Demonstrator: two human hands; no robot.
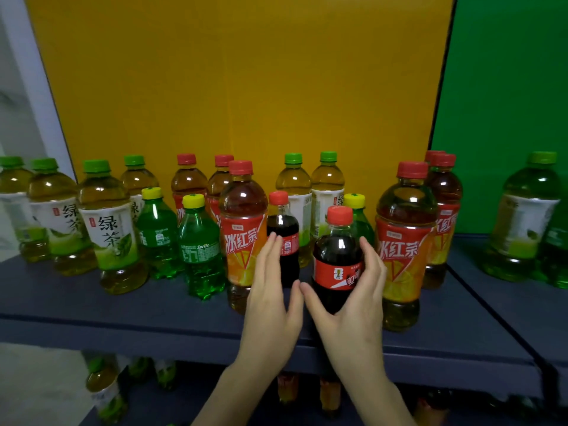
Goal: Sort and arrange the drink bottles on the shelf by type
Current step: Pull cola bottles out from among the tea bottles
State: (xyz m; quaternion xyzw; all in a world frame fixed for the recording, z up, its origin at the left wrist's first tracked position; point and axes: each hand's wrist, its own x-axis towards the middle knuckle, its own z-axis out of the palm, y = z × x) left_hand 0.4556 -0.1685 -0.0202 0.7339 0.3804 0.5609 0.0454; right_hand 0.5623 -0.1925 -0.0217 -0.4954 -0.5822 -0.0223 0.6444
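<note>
Squarely inside right grip [353,309]: front cola bottle [335,272]

Yellow-capped green plastic soda bottle [355,200]: mostly hidden behind red-capped dark cola bottle [336,256]. Lower-shelf bottles [103,382]: blurred, labels unreadable.

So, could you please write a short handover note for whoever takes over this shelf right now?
Right hand grips the front small dark cola bottle with red cap at the front of the dark blue shelf.
Left hand open beside it, before the second cola bottle.
Green-capped tea bottles mostly grouped left.
To do: yellow-capped green Sprite bottles and red-labelled iced tea bottles are split up.
</note>
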